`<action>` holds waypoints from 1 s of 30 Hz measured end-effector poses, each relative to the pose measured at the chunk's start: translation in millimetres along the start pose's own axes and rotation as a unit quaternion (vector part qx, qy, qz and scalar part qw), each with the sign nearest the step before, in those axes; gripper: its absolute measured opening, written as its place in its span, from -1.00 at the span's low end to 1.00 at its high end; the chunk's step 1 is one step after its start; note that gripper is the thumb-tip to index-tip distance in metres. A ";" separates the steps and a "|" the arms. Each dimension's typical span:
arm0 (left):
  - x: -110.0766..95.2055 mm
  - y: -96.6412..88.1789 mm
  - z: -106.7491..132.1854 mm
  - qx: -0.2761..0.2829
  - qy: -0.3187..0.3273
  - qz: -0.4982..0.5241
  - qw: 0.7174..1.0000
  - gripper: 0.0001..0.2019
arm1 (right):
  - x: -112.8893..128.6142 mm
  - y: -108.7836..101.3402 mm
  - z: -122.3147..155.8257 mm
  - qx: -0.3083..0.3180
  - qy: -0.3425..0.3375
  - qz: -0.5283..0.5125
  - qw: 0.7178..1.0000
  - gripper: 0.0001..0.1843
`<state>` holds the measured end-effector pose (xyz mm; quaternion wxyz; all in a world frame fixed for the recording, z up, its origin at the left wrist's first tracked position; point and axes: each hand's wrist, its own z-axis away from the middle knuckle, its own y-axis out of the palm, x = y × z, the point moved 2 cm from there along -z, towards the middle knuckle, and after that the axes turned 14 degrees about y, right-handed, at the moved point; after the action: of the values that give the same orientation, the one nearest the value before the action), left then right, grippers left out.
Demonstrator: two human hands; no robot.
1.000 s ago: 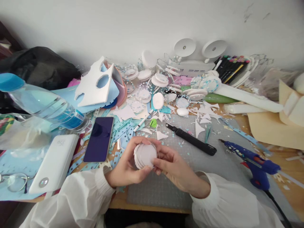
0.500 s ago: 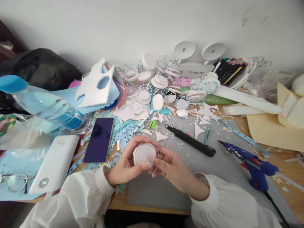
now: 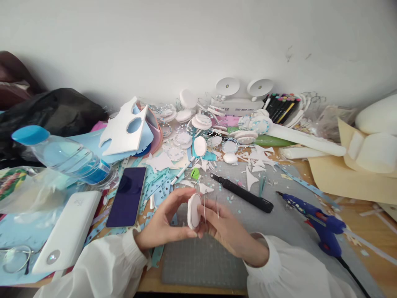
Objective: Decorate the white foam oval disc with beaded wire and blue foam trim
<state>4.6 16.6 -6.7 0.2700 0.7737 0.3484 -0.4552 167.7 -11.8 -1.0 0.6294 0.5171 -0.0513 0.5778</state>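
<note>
A round white foam disc is pinched at its edges between the thumb and fingers of my left hand, turned nearly edge-on above the cutting mat. My right hand is closed on a thin wire loop beside the disc's right face, its fingertips at the disc. Whether the wire touches the disc is hard to make out. Beyond the hands lie white foam scraps and a black utility knife.
To the right rests a blue glue gun. On the left are a phone, a white power bank and a tilted water bottle. Several decorated foam discs are heaped by the wall, near markers.
The disc has turned from facing me to nearly edge-on. The wire loop now stands apart from its face on the right. The whole view has shifted slightly.
</note>
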 end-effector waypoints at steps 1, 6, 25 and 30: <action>0.3 -0.7 -0.2 0.001 0.002 -0.001 1.000 -0.28 | -0.7 -0.2 -0.7 -0.005 0.007 0.013 1.000 -0.55; -1.3 -3.3 -4.1 -0.029 0.000 0.048 0.998 -0.34 | 1.5 -1.5 -0.8 -0.040 0.009 0.120 0.992 -0.43; 0.8 3.2 -6.3 -0.092 -0.081 0.268 0.956 -0.58 | 18.7 -8.5 7.0 -0.071 -0.091 0.161 0.980 -0.64; 3.2 2.4 -2.4 -0.075 -0.098 0.270 0.955 -0.57 | 22.0 -5.5 11.5 -0.090 -0.108 0.197 0.970 -0.64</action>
<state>8.8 17.9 -8.2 0.4730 0.7680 0.1313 -0.4114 185.4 -4.1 15.6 0.5373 0.4976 -0.2718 0.6243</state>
